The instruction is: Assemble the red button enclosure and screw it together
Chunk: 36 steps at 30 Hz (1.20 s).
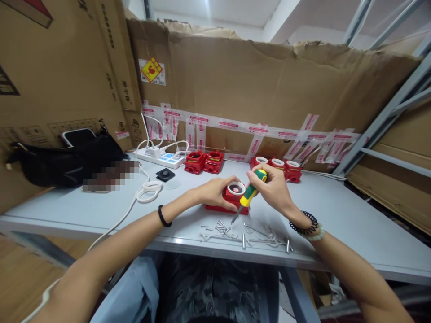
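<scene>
Head view: the left hand [215, 192] lies on a red box [232, 197] near the middle of the grey table [336, 211], fingers curled over its left side and pressing it down. The box has a white ring [236, 188] on top, which shows just right of the left fingertips. The right hand [272, 188] is closed around the green-and-yellow handle of a screwdriver [248, 196], held tilted, handle up by the ring and the metal tip pointing down-left to the table just in front of the box. So the box sits between the two hands, touching the left and just beside the right.

Right in front of the box, toward the near table edge, lies a scatter of screws [220, 228] and thin metal pins [266, 237]; the screwdriver tip is close above them. Behind the box stand two red boxes [204, 161] to the left and three more with white rings [279, 167] to the right, all by the cardboard wall [269, 85]. A white power strip [160, 157] with its cable [148, 190] coiled on the table, a small black square [165, 174] and a black bag [67, 161] lie well to the left. To the right of the right hand the tabletop is bare up to a metal shelf frame [380, 130]. The near edge runs just under the screws.
</scene>
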### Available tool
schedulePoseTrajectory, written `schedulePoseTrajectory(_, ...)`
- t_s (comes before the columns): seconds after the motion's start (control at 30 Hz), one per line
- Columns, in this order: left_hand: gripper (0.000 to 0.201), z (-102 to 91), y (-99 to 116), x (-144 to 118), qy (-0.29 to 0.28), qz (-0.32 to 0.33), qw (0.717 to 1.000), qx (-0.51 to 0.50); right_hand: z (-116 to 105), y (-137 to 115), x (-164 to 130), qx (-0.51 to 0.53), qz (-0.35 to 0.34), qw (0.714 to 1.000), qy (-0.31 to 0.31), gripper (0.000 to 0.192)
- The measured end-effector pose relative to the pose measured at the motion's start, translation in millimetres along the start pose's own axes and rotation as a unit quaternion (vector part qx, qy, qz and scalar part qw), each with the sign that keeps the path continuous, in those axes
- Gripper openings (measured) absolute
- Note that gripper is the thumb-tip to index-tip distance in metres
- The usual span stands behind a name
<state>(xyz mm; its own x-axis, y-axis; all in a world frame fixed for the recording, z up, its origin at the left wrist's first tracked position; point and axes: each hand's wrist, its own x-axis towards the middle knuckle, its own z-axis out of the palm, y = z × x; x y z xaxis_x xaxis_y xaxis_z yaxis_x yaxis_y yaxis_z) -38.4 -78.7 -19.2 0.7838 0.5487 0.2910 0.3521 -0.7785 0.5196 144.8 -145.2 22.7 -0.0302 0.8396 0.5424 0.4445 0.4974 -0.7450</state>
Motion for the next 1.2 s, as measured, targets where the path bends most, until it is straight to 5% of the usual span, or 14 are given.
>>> schedulePoseTrajectory(0.3, 0.072, 1.3, -2, 1, -0.001, 0.005, 1.000, 0.002, 4, 6, -3, -0.050, -0.028, 0.998, -0.014, 0.017)
schedulePoseTrajectory(0.5, 0.070, 0.1, -1, 0, -0.003, 0.006, 1.000, 0.003, -7, -5, 1, -0.002, -0.021, 1.000, 0.023, 0.019)
schedulePoseTrajectory(0.83, 0.070, -2.3, 2, 0, -0.006, -0.008, 1.000, -0.010, -48, -13, 15, -0.005, -0.049, 0.984, 0.173, 0.021)
schedulePoseTrajectory(1.2, 0.074, -2.2, 2, 1, -0.009, -0.019, 1.000, -0.009, -52, -3, 21, -0.032, -0.046, 0.983, 0.176, 0.019)
